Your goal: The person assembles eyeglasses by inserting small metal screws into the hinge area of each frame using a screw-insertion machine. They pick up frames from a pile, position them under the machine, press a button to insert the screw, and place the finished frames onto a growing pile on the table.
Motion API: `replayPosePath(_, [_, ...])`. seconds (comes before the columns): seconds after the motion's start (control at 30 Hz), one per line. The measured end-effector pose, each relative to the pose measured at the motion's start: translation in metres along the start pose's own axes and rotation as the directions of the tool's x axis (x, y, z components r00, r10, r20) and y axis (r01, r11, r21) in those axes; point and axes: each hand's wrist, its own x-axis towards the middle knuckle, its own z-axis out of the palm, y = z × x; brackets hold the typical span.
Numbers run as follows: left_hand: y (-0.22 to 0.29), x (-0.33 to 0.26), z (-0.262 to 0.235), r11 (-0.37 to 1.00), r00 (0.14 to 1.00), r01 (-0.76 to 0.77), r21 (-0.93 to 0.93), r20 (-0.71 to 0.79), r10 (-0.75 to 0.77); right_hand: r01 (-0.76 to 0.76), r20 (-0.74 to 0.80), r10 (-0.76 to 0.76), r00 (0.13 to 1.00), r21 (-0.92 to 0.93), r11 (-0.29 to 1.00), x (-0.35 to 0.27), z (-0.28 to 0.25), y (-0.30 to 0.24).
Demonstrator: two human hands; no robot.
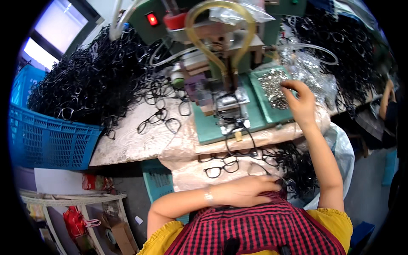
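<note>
Countless tiny silvery metal bits [274,87] heaped, glinting, on green tray [260,100] beside green machine [221,63] on table [127,140]. Right hand [299,102] over heap's edge, fingers curled down into bits; whether pinched on any, cannot tell. Left hand [246,191] low near lap, fingers loosely together, resting by black glasses frames [221,169]. More black frames piled [93,80] at left above blue basket [46,140].

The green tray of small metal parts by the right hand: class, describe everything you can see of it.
The green tray is shallow and rectangular, seemingly plastic, lying flat on the bench just right of the green machine. A heap of small shiny silvery metal parts covers its upper half. The right hand reaches over its right edge, fingertips at the heap. Crinkled clear plastic bags lie behind it.
</note>
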Motion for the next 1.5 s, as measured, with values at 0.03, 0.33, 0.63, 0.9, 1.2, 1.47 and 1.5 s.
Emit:
replayPosePath(0.03, [0.01,-0.031,-0.034,1.0,0.999,-0.021,-0.012,0.029,0.021,0.01,-0.019,-0.011,1.0,-0.074,0.997,-0.012,-0.014,0.005])
replayPosePath(0.33, [-0.201,-0.233,-0.154,0.216,0.064,0.974,0.06,-0.998,-0.014,-0.205,-0.224,0.182,0.958,-0.084,0.975,-0.077,-0.043,0.016])
replayPosePath(0.63, [-0.138,-0.101,-0.163,0.848,-0.003,-0.31,-0.43,-0.891,-0.453,-0.08,-0.018,0.105,0.994,0.519,0.851,0.01,0.069,-0.079])
replayPosePath(0.9, [0.01,-0.056,-0.14,0.805,0.051,-0.592,0.042,-0.995,0.09,-0.202,0.098,0.179,0.979,0.583,0.787,0.002,0.07,-0.086])
replayPosePath(1.2, [0.041,-0.028,-0.17,0.9,-0.079,-0.14,0.413,-0.911,0.405,-0.225,0.131,0.182,0.974,0.568,0.792,0.001,0.074,-0.102])
replayPosePath(1.47, [0.049,-0.03,-0.17,0.921,-0.104,-0.231,0.314,-0.949,0.298,-0.2,0.12,0.159,0.98,0.614,0.764,0.0,0.067,-0.114])
replayPosePath(1.5, [0.048,-0.034,-0.163,0.908,-0.079,-0.31,0.281,-0.96,0.27,-0.201,0.127,0.156,0.98,0.605,0.77,-0.002,0.059,-0.12])
